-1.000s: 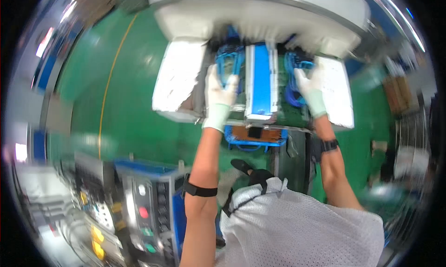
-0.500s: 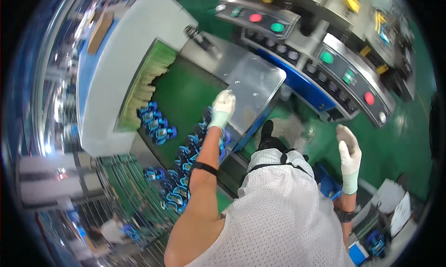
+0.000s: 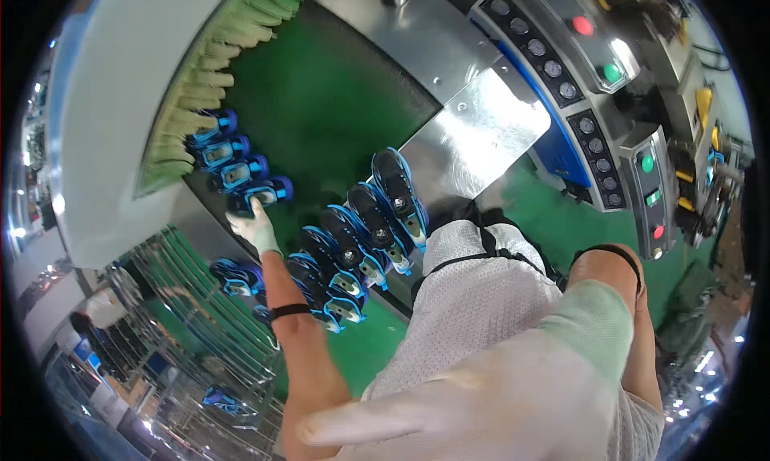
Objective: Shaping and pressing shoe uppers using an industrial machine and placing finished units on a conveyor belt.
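My left hand (image 3: 257, 227), in a white glove, reaches to the end of a black shoe with blue trim (image 3: 274, 190). Its thumb and fingers lie on either side of the shoe's near end. That shoe is the closest of a short row beside the strip curtain (image 3: 208, 80). More black-and-blue shoes (image 3: 345, 244) stand in a slanting row along the belt's near edge, to the right of my left forearm. Large and blurred in the foreground, my gloved right hand (image 3: 481, 401) holds nothing visible, one finger stretched to the left.
A green conveyor belt (image 3: 321, 116) runs out from under a pale machine hood (image 3: 104, 116). A shiny metal plate (image 3: 473, 136) borders it on the right. Beyond stands a machine with gauges and coloured buttons (image 3: 597, 152). A wire rack (image 3: 180, 292) is at the lower left.
My left hand has moved from beside the metal plate leftward to a shoe in the curtain row. My right hand has come up close to the camera. The whole view has shifted.
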`<state>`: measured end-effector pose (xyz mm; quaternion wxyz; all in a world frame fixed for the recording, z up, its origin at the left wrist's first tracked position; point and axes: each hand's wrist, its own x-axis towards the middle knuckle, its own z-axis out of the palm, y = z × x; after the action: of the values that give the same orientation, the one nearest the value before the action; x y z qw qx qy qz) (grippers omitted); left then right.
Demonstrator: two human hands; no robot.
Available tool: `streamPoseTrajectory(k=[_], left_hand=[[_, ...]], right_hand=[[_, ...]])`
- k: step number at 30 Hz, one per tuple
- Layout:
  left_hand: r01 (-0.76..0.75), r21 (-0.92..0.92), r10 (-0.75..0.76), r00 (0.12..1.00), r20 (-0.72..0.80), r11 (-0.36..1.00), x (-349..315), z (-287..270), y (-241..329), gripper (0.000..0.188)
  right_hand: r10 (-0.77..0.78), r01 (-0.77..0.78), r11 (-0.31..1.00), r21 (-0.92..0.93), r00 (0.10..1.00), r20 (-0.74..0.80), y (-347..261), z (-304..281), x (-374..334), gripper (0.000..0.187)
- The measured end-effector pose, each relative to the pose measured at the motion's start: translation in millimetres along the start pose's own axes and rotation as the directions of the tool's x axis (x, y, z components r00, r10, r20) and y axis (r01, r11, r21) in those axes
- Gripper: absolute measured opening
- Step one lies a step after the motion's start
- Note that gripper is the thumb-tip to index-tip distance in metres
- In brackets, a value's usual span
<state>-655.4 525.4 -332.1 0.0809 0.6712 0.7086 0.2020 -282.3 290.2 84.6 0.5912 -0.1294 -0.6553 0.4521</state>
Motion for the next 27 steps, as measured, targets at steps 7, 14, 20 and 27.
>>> streamPoseTrajectory(k=[7,14,20,27], left_hand=[[0.048,-0.113,-0.038,0.995,0.091,0.992,50,36,-48,0.044],[-0.094,-0.023,0.096,0.986,0.135,0.995,47,13,-16,0.031],[-0.297,-0.38,0.392,0.897,0.204,0.876,-40,-40,125,0.016],[-0.501,-0.725,0.853,0.465,0.235,0.473,-170,-75,388,0.016]], right_hand=[[-0.174,-0.137,0.894,-0.427,0.771,-0.612,115,-7,27,0.026],[-0.1,-0.212,0.915,-0.342,0.704,-0.703,118,-18,31,0.022],[0.575,-0.699,0.58,-0.42,0.715,-0.397,57,-87,-97,0.057],[0.505,-0.932,0.013,-0.363,0.32,-0.802,112,-64,-221,0.064]])
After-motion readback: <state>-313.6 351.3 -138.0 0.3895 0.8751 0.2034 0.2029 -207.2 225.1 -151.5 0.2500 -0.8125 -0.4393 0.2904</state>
